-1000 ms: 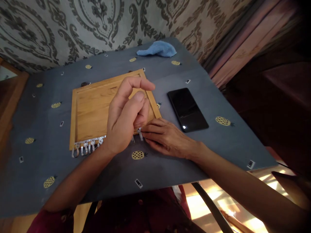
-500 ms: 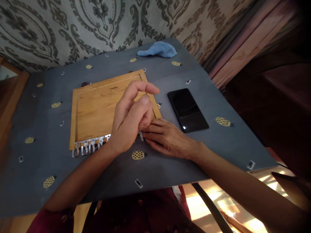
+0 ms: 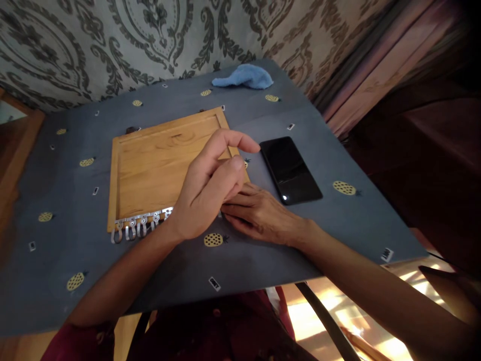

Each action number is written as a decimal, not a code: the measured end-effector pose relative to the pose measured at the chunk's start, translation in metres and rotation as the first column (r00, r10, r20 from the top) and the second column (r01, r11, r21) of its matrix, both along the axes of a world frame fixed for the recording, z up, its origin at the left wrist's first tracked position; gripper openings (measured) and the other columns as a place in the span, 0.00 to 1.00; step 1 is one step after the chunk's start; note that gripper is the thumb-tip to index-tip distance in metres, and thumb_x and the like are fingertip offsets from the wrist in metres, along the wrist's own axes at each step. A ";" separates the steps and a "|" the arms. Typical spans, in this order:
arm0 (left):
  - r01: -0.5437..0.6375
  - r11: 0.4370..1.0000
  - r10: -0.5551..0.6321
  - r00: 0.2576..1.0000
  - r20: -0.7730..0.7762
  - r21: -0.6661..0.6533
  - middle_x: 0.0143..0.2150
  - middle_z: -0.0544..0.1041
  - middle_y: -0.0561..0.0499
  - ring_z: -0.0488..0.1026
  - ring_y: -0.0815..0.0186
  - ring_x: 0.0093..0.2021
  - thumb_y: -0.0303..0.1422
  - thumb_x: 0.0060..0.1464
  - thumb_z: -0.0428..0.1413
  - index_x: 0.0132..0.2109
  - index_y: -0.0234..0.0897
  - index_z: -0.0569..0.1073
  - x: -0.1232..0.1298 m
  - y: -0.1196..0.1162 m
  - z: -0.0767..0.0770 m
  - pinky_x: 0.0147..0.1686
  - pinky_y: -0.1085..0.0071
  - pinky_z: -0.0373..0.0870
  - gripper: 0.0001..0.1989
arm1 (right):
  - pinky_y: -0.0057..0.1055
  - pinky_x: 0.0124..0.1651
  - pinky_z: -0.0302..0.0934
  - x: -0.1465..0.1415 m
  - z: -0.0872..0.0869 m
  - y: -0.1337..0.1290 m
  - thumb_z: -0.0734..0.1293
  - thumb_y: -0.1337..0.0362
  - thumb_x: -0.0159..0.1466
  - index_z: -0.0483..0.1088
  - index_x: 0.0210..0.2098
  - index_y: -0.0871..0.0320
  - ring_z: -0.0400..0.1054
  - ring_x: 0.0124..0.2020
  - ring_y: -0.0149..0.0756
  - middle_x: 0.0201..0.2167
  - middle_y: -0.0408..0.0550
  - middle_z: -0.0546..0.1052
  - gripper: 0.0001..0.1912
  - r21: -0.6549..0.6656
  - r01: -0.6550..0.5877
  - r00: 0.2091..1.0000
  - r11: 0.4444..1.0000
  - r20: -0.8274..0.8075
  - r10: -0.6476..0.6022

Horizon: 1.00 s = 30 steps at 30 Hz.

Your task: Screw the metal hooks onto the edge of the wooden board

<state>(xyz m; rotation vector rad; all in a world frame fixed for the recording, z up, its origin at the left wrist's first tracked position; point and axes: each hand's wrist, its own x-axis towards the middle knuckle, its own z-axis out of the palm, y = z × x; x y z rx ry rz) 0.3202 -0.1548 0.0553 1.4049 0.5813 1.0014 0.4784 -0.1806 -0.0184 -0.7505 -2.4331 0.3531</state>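
Observation:
A wooden framed board (image 3: pixel 150 170) lies on the table, with a metal hook rail (image 3: pixel 145 219) along its near edge. Over the board's right part is my left hand (image 3: pixel 208 188); its index finger is bent outward, and the thumb presses on the curled fingers. Anything between them is too small or hidden to name. My right hand (image 3: pixel 263 213) lies low and flat at the board's near right corner, fingers stretched out side by side, their tips covered by my left hand. The right end of the rail is hidden too.
A black phone (image 3: pixel 291 170) lies right of the board. At the back of the table sits a blue cloth (image 3: pixel 246 76). The blue tablecloth (image 3: pixel 158 286) has a pineapple print. A wooden frame (image 3: pixel 26 145) stands at the far left, and a patterned curtain (image 3: pixel 150 40) hangs behind.
My left hand has shifted slightly to the right, with its index fingertip now close to the phone's left edge. My right hand, the board and the phone look almost unmoved.

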 end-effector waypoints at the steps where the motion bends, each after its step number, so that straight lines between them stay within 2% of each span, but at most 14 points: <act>1: -0.029 1.000 0.029 1.000 0.005 0.006 0.20 0.56 0.59 0.51 0.69 0.20 0.38 0.63 0.52 0.43 0.43 0.68 0.001 0.000 0.000 0.20 0.69 0.50 0.05 | 0.47 0.53 0.66 0.000 0.000 0.000 0.60 0.67 0.70 0.75 0.47 0.60 0.69 0.49 0.44 0.41 0.50 0.80 0.13 -0.010 0.000 1.000 1.000 0.006 0.000; 4: -0.083 0.996 0.083 0.996 0.016 0.026 0.20 0.56 0.58 0.51 0.69 0.20 0.40 0.64 0.53 0.43 0.43 0.68 0.001 0.000 0.000 0.19 0.69 0.49 0.07 | 0.47 0.53 0.66 0.000 0.001 0.000 0.60 0.66 0.70 0.75 0.48 0.59 0.69 0.50 0.44 0.42 0.50 0.80 0.13 -0.014 0.004 1.000 1.000 0.015 -0.003; 10: 0.064 0.995 -0.061 0.997 -0.041 0.075 0.18 0.55 0.61 0.51 0.72 0.17 0.39 0.67 0.50 0.42 0.41 0.69 -0.002 0.000 0.003 0.18 0.71 0.49 0.08 | 0.46 0.47 0.68 0.000 0.000 0.000 0.60 0.66 0.70 0.76 0.41 0.61 0.70 0.44 0.45 0.38 0.51 0.80 0.13 0.040 0.010 1.000 0.999 -0.003 -0.010; 12: 0.074 0.993 -0.068 0.995 -0.069 0.096 0.18 0.54 0.61 0.51 0.71 0.17 0.41 0.66 0.50 0.43 0.42 0.69 -0.003 -0.001 0.003 0.18 0.70 0.49 0.09 | 0.47 0.48 0.68 0.000 0.000 0.000 0.59 0.66 0.71 0.76 0.41 0.60 0.70 0.44 0.45 0.38 0.50 0.80 0.13 0.046 0.004 1.000 0.999 -0.011 -0.004; 18: -0.070 0.991 0.073 0.997 -0.021 0.110 0.23 0.61 0.57 0.60 0.71 0.23 0.43 0.65 0.52 0.39 0.41 0.70 0.002 -0.004 -0.002 0.22 0.71 0.56 0.11 | 0.46 0.49 0.67 -0.001 0.001 0.000 0.60 0.67 0.70 0.75 0.42 0.61 0.69 0.45 0.44 0.39 0.50 0.80 0.12 0.023 -0.002 1.000 1.000 -0.007 0.002; 22: -0.122 0.987 0.123 0.992 0.002 0.105 0.23 0.60 0.57 0.59 0.73 0.21 0.41 0.65 0.52 0.39 0.40 0.70 0.004 -0.007 -0.002 0.21 0.73 0.57 0.10 | 0.45 0.49 0.67 0.000 0.002 0.000 0.60 0.67 0.70 0.75 0.42 0.62 0.69 0.43 0.44 0.38 0.50 0.80 0.12 0.025 -0.005 1.000 1.000 0.000 0.005; 24: -0.071 0.993 0.071 0.997 0.005 0.092 0.21 0.58 0.59 0.55 0.74 0.19 0.38 0.66 0.51 0.39 0.40 0.70 0.002 -0.006 -0.001 0.20 0.73 0.54 0.09 | 0.45 0.48 0.67 0.000 0.001 0.000 0.59 0.66 0.71 0.75 0.42 0.61 0.69 0.43 0.43 0.38 0.50 0.80 0.12 0.034 0.000 1.000 0.999 0.002 -0.001; 28: 0.183 0.983 -0.181 0.982 -0.050 0.030 0.18 0.53 0.61 0.48 0.75 0.16 0.32 0.66 0.48 0.43 0.39 0.71 -0.006 0.001 0.004 0.17 0.74 0.46 0.07 | 0.44 0.47 0.67 0.000 0.001 0.000 0.58 0.66 0.71 0.75 0.39 0.60 0.69 0.43 0.44 0.37 0.51 0.79 0.14 0.077 0.015 1.000 0.997 -0.004 -0.015; 30: 0.259 0.966 -0.257 0.962 -0.092 0.002 0.17 0.52 0.62 0.47 0.75 0.16 0.28 0.63 0.47 0.44 0.39 0.71 -0.010 0.005 0.006 0.17 0.74 0.44 0.09 | 0.44 0.47 0.67 0.000 0.001 -0.001 0.58 0.66 0.70 0.75 0.38 0.60 0.69 0.42 0.44 0.36 0.52 0.79 0.14 0.090 0.020 1.000 0.996 -0.013 -0.019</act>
